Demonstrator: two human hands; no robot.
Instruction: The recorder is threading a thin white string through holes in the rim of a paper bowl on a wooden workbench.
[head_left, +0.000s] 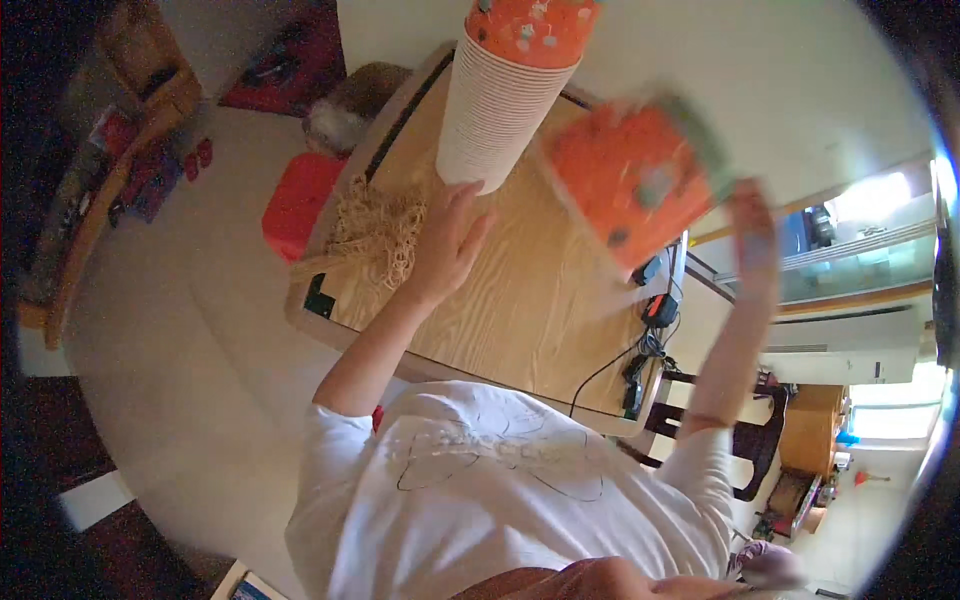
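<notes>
A tall stack of nested paper cups (508, 110) stands on the wooden table (500, 310), showing white rims along its length and an orange, spotted cup at its far end. My left hand (455, 245) has its fingers stretched out, and the fingertips touch the stack's near end. Raised at the right, my right hand (752, 215) grips an orange paper cup (635, 180) with pale and dark spots by its greenish end. That cup is tilted, apart from the stack and blurred by motion.
A tangled heap of beige loops (385, 235) lies at the table's left edge, beside a red container (300, 205). Black cables and an adapter (660, 310) sit along the right edge. A dark wooden chair (765, 440) stands beyond that edge.
</notes>
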